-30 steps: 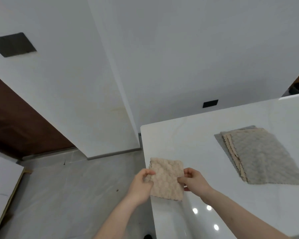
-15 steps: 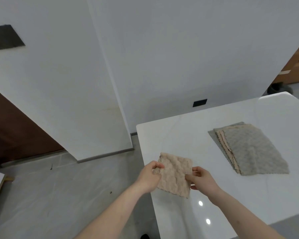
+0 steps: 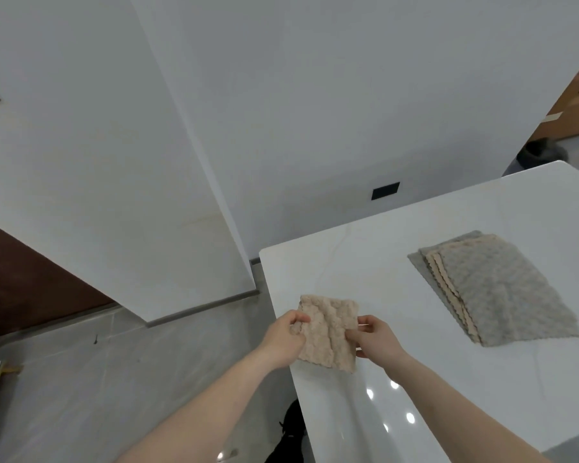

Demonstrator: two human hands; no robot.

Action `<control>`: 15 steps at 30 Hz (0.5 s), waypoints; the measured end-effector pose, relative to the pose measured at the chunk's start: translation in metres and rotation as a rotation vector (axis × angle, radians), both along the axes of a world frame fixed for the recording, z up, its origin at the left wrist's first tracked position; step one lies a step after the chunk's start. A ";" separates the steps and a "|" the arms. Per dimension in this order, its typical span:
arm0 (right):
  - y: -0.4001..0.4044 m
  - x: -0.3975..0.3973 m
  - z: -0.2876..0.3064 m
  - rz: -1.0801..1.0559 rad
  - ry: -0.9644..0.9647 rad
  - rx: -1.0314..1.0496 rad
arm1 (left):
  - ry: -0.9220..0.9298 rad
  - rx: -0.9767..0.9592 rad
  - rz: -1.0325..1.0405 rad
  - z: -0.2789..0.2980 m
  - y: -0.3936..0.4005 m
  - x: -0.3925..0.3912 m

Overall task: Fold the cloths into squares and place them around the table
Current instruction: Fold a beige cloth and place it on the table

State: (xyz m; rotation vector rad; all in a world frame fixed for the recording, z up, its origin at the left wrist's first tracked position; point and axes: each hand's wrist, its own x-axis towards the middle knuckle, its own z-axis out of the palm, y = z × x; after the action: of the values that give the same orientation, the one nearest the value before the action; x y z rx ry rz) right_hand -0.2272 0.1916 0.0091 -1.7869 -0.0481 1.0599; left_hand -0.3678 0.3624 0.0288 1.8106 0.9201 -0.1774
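Hands [image 3: 328,339] pinch folded beige cloth [image 3: 328,329]

One folded beige cloth [image 3: 328,329] in two hands; one stack of cloths [image 3: 495,289] — layers uncountable; one table [image 3: 415,379].

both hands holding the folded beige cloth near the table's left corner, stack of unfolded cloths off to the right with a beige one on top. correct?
Not quite. In the head view the top cloth of the stack is grey; beige ones only peek out beneath it. The rest holds: the left hand and right hand grip the folded beige cloth near the table's left corner.
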 end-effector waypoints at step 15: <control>0.121 0.096 -0.063 -0.209 -0.060 -0.149 | 0.065 0.009 -0.249 -0.070 0.130 0.145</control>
State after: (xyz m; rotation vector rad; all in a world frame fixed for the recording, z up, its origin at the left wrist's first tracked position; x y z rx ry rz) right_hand -0.1313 0.3128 -0.0542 -1.9110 0.1817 0.8790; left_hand -0.2227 0.4926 -0.0409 1.9345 0.7387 -0.3905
